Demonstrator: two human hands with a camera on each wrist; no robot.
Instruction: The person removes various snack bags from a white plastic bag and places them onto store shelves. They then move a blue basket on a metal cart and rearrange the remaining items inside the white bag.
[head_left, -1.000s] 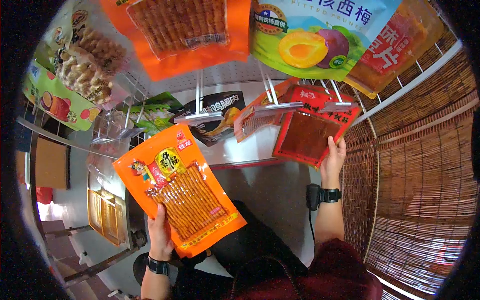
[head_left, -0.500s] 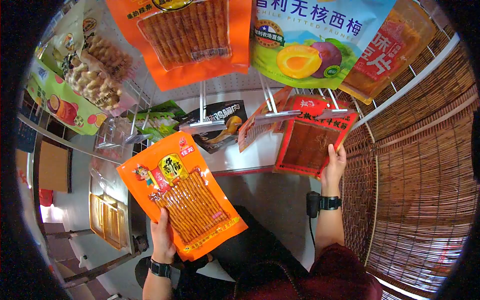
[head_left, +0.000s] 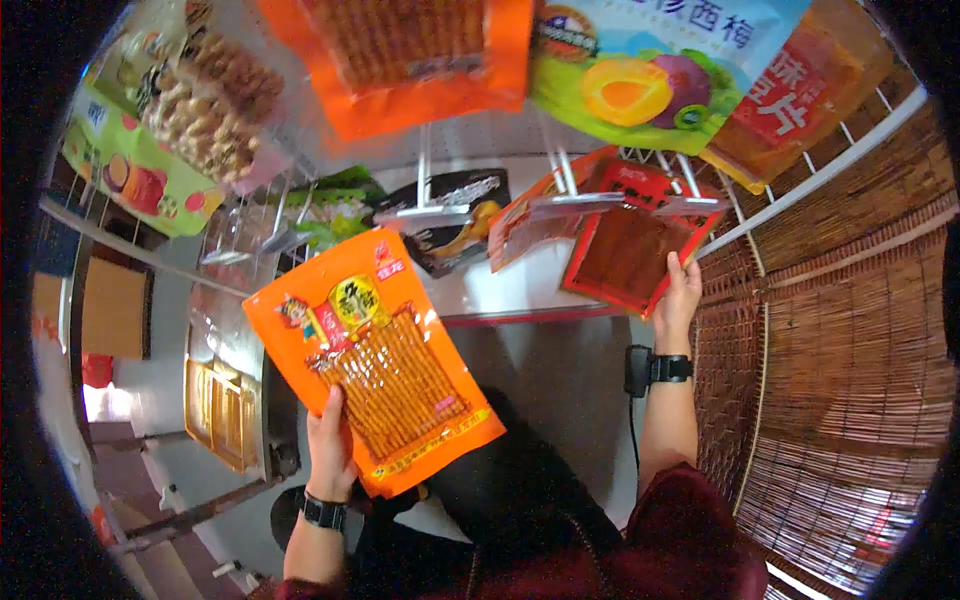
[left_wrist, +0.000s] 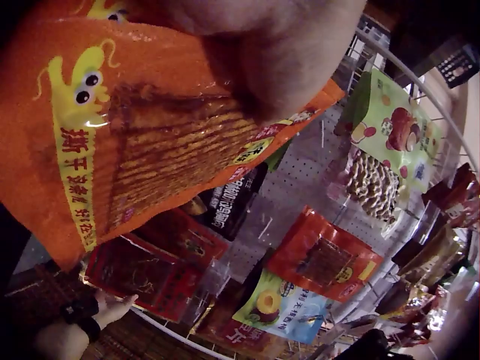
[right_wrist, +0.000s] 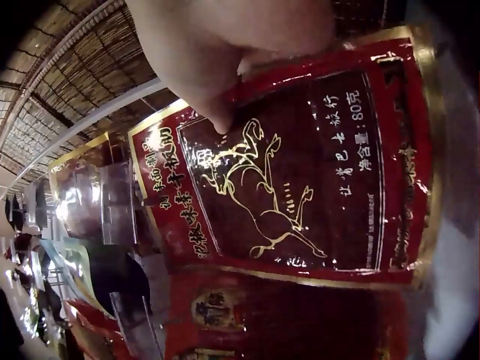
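My left hand [head_left: 330,445] grips an orange snack packet [head_left: 390,365] by its lower left edge, thumb on the front. Brown sticks show through the packet's window. At the right, my right hand [head_left: 678,300] pinches the lower right edge of a red packet [head_left: 625,255] that hangs at a rack hook. A gold bull outline shows on this red packet [right_wrist: 292,187] in the right wrist view, with the thumb tip against its front. Another red packet [right_wrist: 300,322] lies right beside it there. The left wrist view shows the orange packet [left_wrist: 165,150] from close up, under my left fingers.
Above hang a larger-looking orange packet [head_left: 420,70], a blue and green prune bag [head_left: 650,90] and an amber packet [head_left: 800,100]. A black packet [head_left: 450,215] hangs in the middle. White wire rails and clear label holders [head_left: 430,215] stick out. A bamboo blind [head_left: 850,350] closes the right side.
The head view has shifted, so the rack and packets appear higher and slightly further right than half a second ago. Both hands keep their hold on the same packets.
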